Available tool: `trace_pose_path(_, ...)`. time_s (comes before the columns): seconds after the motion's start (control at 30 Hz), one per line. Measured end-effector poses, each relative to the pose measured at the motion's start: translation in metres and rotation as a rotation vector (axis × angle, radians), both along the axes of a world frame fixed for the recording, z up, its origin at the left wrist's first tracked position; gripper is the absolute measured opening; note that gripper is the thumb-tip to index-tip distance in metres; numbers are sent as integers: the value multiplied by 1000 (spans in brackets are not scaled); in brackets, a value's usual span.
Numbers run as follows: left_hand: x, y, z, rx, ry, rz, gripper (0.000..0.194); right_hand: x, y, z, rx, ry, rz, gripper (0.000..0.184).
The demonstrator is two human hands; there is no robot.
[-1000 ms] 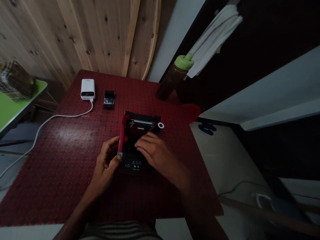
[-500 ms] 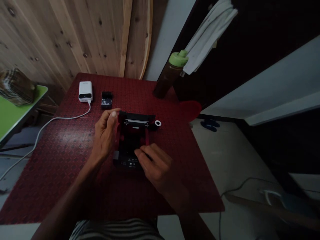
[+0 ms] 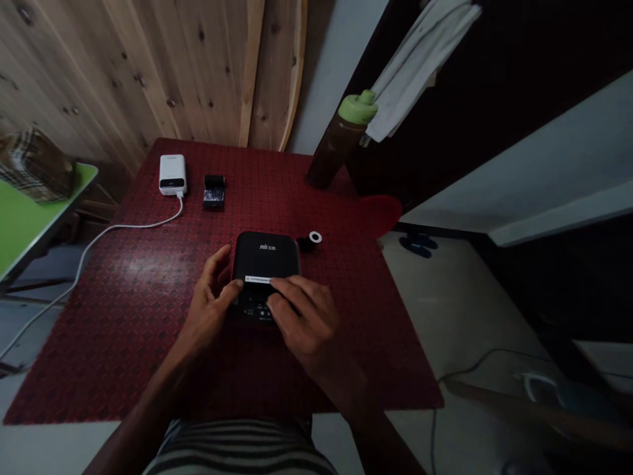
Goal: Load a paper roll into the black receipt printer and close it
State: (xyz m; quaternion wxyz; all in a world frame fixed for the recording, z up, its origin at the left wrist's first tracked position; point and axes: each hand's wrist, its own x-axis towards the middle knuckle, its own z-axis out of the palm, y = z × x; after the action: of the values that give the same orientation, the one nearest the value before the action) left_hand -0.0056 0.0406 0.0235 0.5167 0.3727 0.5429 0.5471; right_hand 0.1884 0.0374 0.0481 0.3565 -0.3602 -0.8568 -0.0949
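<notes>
On one bench (image 3: 123, 284), we are touching one device (image 3: 267, 260) with both left hand (image 3: 205, 302), fingers spread, and right hand (image 3: 306, 320), grip unclear.

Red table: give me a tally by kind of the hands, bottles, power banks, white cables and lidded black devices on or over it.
Left hand and right hand: 2
Bottle: 1
Power bank: 1
Cable: 1
Device: 1
Total: 6

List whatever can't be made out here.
All in the head view:
Inside of the black device: covered by its lid.
The device's right front corner: behind the right hand.
White label: print too small to read.
Plaid bag: cut off by the left edge.
</notes>
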Motion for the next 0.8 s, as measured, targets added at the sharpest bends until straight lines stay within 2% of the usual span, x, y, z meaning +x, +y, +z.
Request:
trace_pose_path(0.17,1,-1,5,-55,-107,-56,72,1,-2,4,-172,65,31,14)
trace_pose_path(0.47,1,-4,-1,-58,-128,-40,73,1,-10,0,-281,110,24,12)
trace_pose_path(0.57,-2,-12,0,-62,-105,-20,69,10,-15,-4,-307,266,23,27)
trace_pose_path(0.63,-5,-20,3,-68,-89,-13,64,18,-22,-11,-353,390,-42,37)
trace_pose_path(0.8,-6,-28,11,-84,-24,-2,58,31,-43,-44,-602,527,-207,68)
